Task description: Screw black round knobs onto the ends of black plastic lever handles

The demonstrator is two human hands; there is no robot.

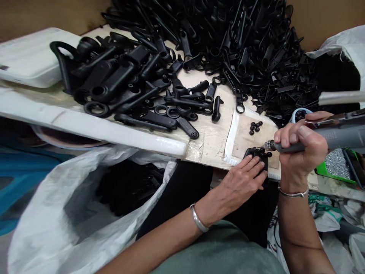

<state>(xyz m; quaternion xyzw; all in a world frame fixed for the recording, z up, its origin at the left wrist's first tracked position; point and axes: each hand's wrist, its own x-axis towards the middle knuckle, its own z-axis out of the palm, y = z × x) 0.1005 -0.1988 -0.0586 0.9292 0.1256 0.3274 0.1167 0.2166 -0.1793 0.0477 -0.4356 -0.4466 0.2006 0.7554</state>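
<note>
My right hand (305, 146) is wrapped around a grey electric screwdriver (295, 147). The tool lies nearly level, its metal tip pointing left at a small black plastic part (265, 165) with round knobs. At the table's front edge my left hand (239, 186) presses its fingers on that part and steadies it. Whether the bit touches a screw is too small to tell. Behind the part, several small black balls (256, 127) sit on a worn, light-coloured pad (242, 131).
A big heap of black plastic parts (211, 38) covers the back, with larger handle-like pieces (119, 80) on the left. A green tray (323, 170) of small screws (338, 163) stands right. Below left hangs a white sack (37, 228); a white box (34, 53) sits far left.
</note>
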